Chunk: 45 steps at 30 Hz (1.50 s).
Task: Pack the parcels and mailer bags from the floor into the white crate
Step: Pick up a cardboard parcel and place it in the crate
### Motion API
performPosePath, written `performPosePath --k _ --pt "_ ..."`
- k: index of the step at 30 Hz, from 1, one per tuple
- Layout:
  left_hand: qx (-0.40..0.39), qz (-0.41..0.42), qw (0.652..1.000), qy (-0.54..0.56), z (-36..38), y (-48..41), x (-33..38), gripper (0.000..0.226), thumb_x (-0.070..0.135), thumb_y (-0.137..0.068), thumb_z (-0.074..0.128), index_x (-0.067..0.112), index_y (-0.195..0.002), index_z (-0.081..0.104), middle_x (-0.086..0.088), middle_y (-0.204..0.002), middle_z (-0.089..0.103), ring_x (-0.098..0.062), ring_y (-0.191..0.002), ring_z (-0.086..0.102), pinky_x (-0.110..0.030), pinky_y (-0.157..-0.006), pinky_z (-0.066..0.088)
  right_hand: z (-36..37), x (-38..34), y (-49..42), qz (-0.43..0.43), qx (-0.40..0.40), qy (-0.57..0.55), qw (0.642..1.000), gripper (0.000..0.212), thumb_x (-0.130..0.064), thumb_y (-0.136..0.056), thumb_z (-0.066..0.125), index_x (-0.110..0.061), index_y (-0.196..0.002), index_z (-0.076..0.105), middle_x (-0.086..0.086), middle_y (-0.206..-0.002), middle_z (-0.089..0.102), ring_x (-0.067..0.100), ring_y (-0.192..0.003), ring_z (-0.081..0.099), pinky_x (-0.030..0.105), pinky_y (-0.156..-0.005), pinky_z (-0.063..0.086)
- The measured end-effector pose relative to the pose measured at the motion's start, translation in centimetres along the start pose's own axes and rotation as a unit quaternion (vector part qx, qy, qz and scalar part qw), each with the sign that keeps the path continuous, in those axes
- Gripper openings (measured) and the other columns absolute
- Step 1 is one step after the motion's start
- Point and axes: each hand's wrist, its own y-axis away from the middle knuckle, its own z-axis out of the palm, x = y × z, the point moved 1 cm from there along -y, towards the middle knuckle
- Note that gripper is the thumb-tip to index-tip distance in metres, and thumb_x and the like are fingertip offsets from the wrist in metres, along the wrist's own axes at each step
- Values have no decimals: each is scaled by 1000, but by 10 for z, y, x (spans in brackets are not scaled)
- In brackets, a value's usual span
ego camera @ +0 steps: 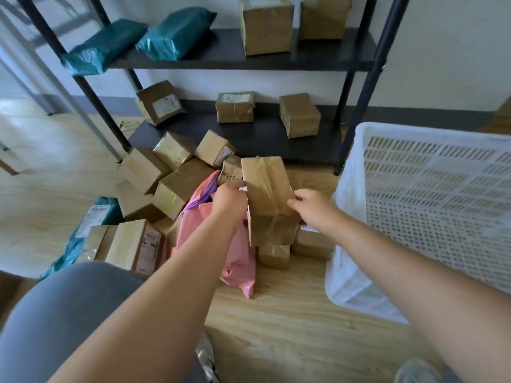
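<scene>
A black metal shelving unit (249, 59) stands against the wall on a wooden floor (276, 313); its upper shelf carries two teal mailer bags (177, 34) and two cardboard boxes (265, 24), its lower shelf three smaller parcels (235, 106). At right, the white crate (431, 205), with perforated walls, rests on the floor, tilted toward the viewer. At centre-left, a heap of taped brown parcels (171, 175) lies on the floor in front of the shelving, with a pink mailer bag (237, 258), a purple one (204, 192) partly buried, and a teal bag (83, 236) at the heap's left edge. A taped brown parcel (268, 200) is raised above the heap, just left of the crate. The left hand (228, 200) grips its left edge, fingers curled around it; the right hand (309, 205) clasps its right edge likewise.
</scene>
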Motion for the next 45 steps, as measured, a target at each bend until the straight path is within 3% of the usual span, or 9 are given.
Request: performPosePath --k 7,12,14,18,21,25,32,38,45 --pt "-43 177 983 4 0 38 44 45 16 -93 56 41 -130 54 -1 -120 62 -19 -92 62 -29 -71 49 -54 -14 40 -59 44 -109 991 19 -17 -97 52 -24 -115 57 -3 -110 69 17 -101 67 41 -96 52" --pt "-37 140 989 -5 5 44 54 69 56 -85 60 31 -145 37 -2 -143 46 -24 -125 49 -35 -95 43 -77 -15 52 -63 69 -175 980 24 -12 -98 49 -20 -118 61 -2 -107 70 18 -97 69 41 -93 55" --pt "-74 103 992 -16 7 49 52 89 73 -72 60 18 -139 42 -15 -138 51 -33 -120 55 -45 -97 47 -82 -12 57 -60 67 -208 974 28 -8 -98 48 -18 -121 60 1 -108 71 20 -97 69 41 -92 55" --pt "-141 24 989 50 13 62 47 107 88 -41 68 21 -123 54 -7 -113 68 -30 -101 67 -50 -88 55 -84 -8 66 -53 39 -251 966 32 -2 -99 43 -13 -126 58 6 -107 71 21 -95 69 37 -86 56" --pt "-111 32 991 70 16 68 46 104 82 -37 74 22 -119 53 -1 -105 70 -21 -94 70 -42 -86 57 -85 -4 67 -48 54 -231 970 36 -3 -99 45 -15 -133 53 3 -108 69 21 -98 68 38 -89 55" --pt "-75 74 992 62 22 80 46 67 56 -70 77 23 -119 47 7 -103 63 -12 -90 66 -31 -69 58 -85 -6 69 -51 105 -141 983 43 -11 -99 49 -26 -139 46 -1 -117 60 19 -105 62 38 -90 55" --pt "-18 168 984 -47 29 104 55 68 49 -84 66 23 -141 38 14 -111 52 -9 -92 51 -24 -74 47 -91 -9 79 -37 59 -125 990 65 -74 -83 46 -32 -132 51 -12 -114 66 9 -100 63 29 -84 49" --pt "-40 204 977 -43 53 119 70 59 42 -90 62 27 -141 39 8 -114 59 -14 -98 62 -37 -85 56 -120 4 81 -17 93 -115 989 75 -75 -63 66 -36 -126 57 -14 -108 71 12 -94 70 38 -91 53" --pt "-87 197 976 -22 135 105 90 52 43 -89 62 25 -136 45 6 -121 63 -16 -100 65 -39 -86 56 -177 35 69 -3 125 -133 983 42 -53 -87 59 -27 -120 62 -13 -100 70 6 -86 66 24 -69 49"
